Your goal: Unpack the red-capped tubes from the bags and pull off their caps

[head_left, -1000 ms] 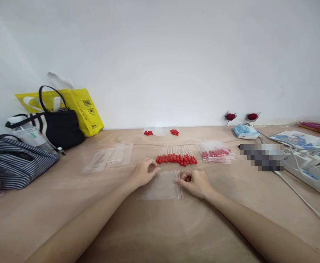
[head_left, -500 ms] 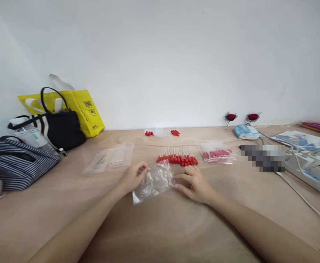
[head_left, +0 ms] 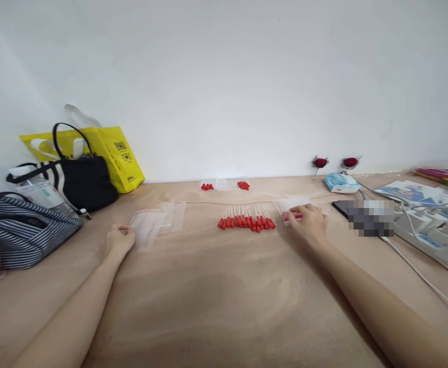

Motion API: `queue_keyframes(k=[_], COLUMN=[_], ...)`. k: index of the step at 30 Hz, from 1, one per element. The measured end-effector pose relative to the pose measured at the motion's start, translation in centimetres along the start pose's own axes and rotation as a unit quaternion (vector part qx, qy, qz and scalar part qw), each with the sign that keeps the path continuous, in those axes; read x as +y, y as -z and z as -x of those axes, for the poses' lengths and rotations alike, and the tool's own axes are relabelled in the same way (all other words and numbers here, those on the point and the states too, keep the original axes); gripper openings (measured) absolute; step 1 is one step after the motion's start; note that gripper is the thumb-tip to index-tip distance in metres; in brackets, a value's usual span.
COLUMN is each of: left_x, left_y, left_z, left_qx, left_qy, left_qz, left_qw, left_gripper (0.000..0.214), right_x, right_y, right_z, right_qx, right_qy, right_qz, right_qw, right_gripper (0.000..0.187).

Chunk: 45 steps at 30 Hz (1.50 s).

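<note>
At the left, my left hand [head_left: 120, 240] has its fingers pinched at the near left edge of flat clear plastic bags [head_left: 153, 220]. My right hand [head_left: 310, 222] is over a stack of clear bags [head_left: 288, 203] with red-tipped sticks inside. Its thumb and fingers are curled around the front of the stack, hiding much of it. Between the hands, a row of thin white sticks with red tips [head_left: 247, 221] lies side by side, tips toward me, touched by neither hand.
Small red pieces [head_left: 243, 185] lie by the wall on clear plastic. At left stand a striped bag [head_left: 28, 232], a black bag [head_left: 89, 179] and a yellow bag [head_left: 122, 158]. Right are a tissue pack [head_left: 342, 183], two red flowers [head_left: 350, 162], a partly blurred phone [head_left: 341, 207] and a power strip [head_left: 431, 243].
My hands have moved apart, left to the flat bags and right to the filled stack. The crinkled clear bag that lay between them is gone from the middle.
</note>
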<state>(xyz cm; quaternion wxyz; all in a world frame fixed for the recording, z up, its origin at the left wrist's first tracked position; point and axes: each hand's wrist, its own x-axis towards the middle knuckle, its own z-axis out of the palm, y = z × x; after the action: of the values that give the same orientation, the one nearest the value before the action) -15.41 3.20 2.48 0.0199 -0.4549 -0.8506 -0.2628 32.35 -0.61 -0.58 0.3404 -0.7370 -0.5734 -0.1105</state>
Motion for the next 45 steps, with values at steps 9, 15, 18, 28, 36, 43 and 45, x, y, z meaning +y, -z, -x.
queue_keyframes(k=[9,15,18,28,36,43,45], left_x=[2.9,4.8,4.8,6.0,8.6,8.4,8.3], left_y=[1.0,0.3,-0.2,-0.8,0.1,-2.0,-1.7], left_z=[4.4,7.3,7.6,9.7,14.9,15.9,16.1], left_qx=[0.122,0.09,0.08,0.111,-0.167,-0.314,-0.327], left_qy=[-0.102,-0.198,-0.228,-0.411,-0.602,-0.585,-0.559], left_qz=[-0.097,-0.057,-0.043,0.148,0.209,0.155,0.151], left_qw=[0.983,0.974,0.969,0.893,0.752,0.731,0.747], left_gripper=[0.032,0.033,0.032,0.022,0.03,0.061,0.057], right_x=[3.6,4.2,4.4,-4.5,-10.1,-8.9,-7.9], right_y=[0.4,0.2,0.8,2.5,-1.6,-2.8,-2.1], right_z=[-2.5,-2.7,-2.8,1.3,5.2,4.7,5.0], right_qx=[-0.092,-0.08,-0.042,-0.235,-0.485,-0.352,-0.361], right_qy=[-0.164,-0.178,-0.188,-0.065,0.018,-0.126,-0.156], right_qz=[0.1,0.043,0.001,-0.563,-0.547,-0.544,-0.56], right_qw=[0.977,0.98,0.981,0.79,0.682,0.751,0.729], right_gripper=[0.067,0.048,0.033,0.031,0.037,0.055,0.054])
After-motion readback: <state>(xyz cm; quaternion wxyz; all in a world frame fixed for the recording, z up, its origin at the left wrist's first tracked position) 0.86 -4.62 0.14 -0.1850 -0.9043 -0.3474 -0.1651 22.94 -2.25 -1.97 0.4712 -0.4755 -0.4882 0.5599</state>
